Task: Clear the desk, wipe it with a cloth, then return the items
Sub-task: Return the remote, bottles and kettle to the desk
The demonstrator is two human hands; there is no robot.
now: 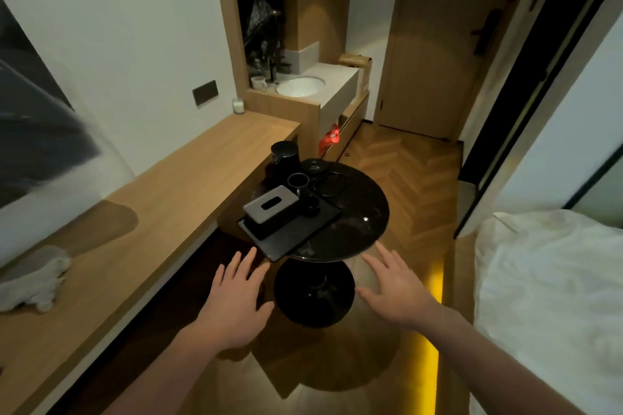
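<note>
A long wooden desk (pixel 175 178) runs along the left wall, with a crumpled grey cloth (pixel 37 283) lying on its near end. Beside it stands a round black side table (pixel 364 212). On it a black tray (pixel 303 229) overhangs the near edge and carries a grey tissue box (pixel 271 209) and a small dark cup (pixel 312 204). A black kettle (pixel 286 158), a mug (pixel 298 181), a lid (pixel 314 165) and a coiled black cord (pixel 330 185) stand behind. My left hand (pixel 236 296) and right hand (pixel 394 286) hover with straight fingers just short of the tray, holding nothing.
A small glass candle (pixel 238 106) sits at the desk's far end by the wall. Beyond are a washbasin counter (pixel 303 86) with a white mug (pixel 259 82), a wooden door (pixel 435 44) and herringbone floor. A white bed (pixel 553 296) lies on the right.
</note>
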